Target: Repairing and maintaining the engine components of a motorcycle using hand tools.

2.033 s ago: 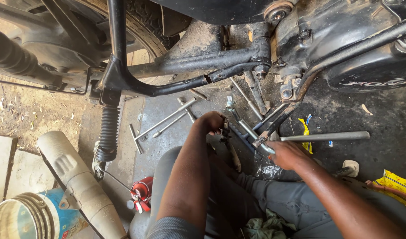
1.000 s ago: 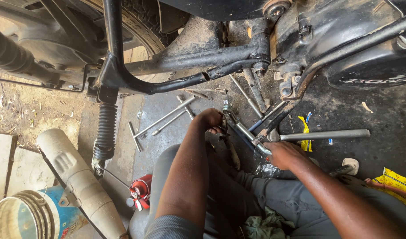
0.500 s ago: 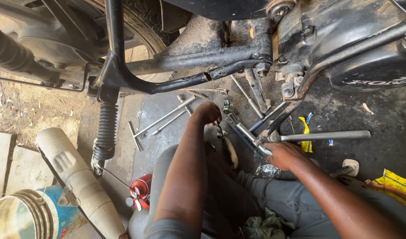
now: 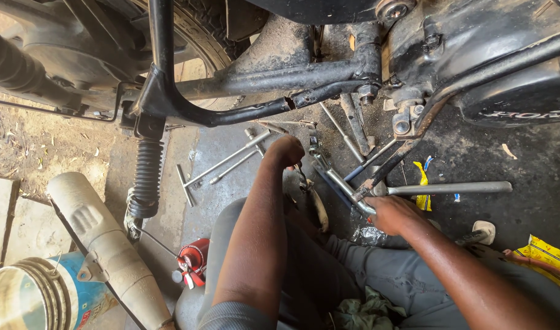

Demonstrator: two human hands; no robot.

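Two hands are down among the tools under the motorcycle. Starting at the left I see a tin bucket (image 4: 25, 297), then a detached exhaust pipe (image 4: 103, 244) lying beside the black spring shock (image 4: 147, 177), and a red oil can (image 4: 194, 260) near my knee. Two T-handled wrenches (image 4: 222, 162) lie loose on the concrete. My left hand (image 4: 284, 150) is curled shut over something small by the frame tube (image 4: 255, 110); what it holds I cannot tell. My right hand (image 4: 393, 212) is closed around the handle of a steel cross wrench (image 4: 359, 192), its long arm reaching right across the floor. I judge that wrench heavy, stiff and probably greasy, best taken near the hub. The side stand (image 4: 356, 122) and scattered rods crowd it. Yellow wrappers (image 4: 545, 256) lie far right.
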